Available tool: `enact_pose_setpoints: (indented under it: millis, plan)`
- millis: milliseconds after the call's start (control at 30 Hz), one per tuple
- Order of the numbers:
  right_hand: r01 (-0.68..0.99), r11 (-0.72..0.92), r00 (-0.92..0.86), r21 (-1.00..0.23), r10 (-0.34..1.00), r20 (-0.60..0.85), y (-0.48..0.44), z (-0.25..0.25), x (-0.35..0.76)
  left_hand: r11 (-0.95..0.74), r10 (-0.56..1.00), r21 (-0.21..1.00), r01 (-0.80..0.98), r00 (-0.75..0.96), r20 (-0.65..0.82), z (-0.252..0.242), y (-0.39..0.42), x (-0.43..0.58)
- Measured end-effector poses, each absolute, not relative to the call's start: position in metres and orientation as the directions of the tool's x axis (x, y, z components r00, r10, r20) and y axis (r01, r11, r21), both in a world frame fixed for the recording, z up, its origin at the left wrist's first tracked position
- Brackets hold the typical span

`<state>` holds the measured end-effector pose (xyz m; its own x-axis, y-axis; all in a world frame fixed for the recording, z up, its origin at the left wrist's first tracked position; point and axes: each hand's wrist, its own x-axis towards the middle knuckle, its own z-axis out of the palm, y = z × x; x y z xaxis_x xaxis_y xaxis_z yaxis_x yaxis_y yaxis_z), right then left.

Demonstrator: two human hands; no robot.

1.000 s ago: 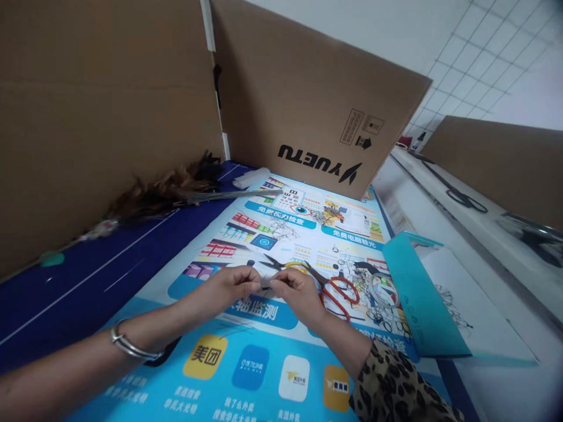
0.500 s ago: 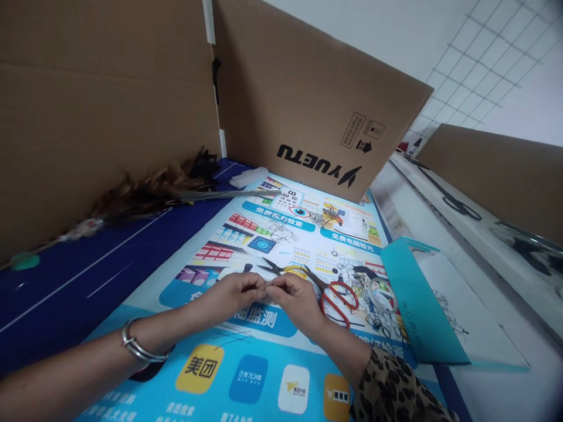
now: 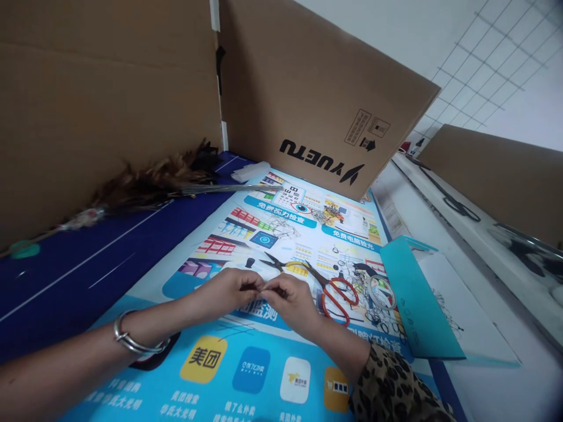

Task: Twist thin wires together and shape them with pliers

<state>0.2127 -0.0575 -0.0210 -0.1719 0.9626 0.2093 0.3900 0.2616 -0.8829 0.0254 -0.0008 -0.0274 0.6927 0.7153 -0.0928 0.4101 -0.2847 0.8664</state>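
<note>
Fingertips [image 3: 257, 285] of left hand [image 3: 229, 291] and right hand [image 3: 292, 302] pressed tip against tip, clamped from both sides on a small thin piece [image 3: 263, 287]; too small to name more closely. Held just above the printed poster [image 3: 264, 375], near its middle, well inside every edge. Long axis lying left to right between the two pinches, about level, one end toward each hand; both ends hidden under the fingers

Open room: bare poster toward the body, between the forearms, apart from a few thin wire lengths [image 3: 235, 329] lying flat just beside the left forearm. Dark blue table surface [image 3: 88, 264] free to the left as far as the feather duster [image 3: 153, 181], laid along the foot of the cardboard wall [image 3: 109, 88]. Tighter to the right: red-handled scissors [image 3: 310, 273] just beside the right hand, blades pointing left and away, handles toward the clear tape roll [image 3: 372, 288]; beyond that a teal folder [image 3: 416, 305] tilted up at the poster's right edge. Far side closed by a second cardboard panel marked YUETU [image 3: 308, 88], well apart from the hands. Silver bangles [image 3: 132, 340] on the left wrist, leopard-print sleeve [image 3: 396, 390] on the right forearm
</note>
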Motion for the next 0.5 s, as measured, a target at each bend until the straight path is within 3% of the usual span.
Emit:
enact_pose_setpoints:
  millis: [500]
  plan:
    - [0.419,0.237,-0.182,-0.876,0.968,0.175,-0.060,-0.020,0.214,-0.182,0.758,0.909,0.376,0.643,-0.114,-0.029,-0.015,0.032]
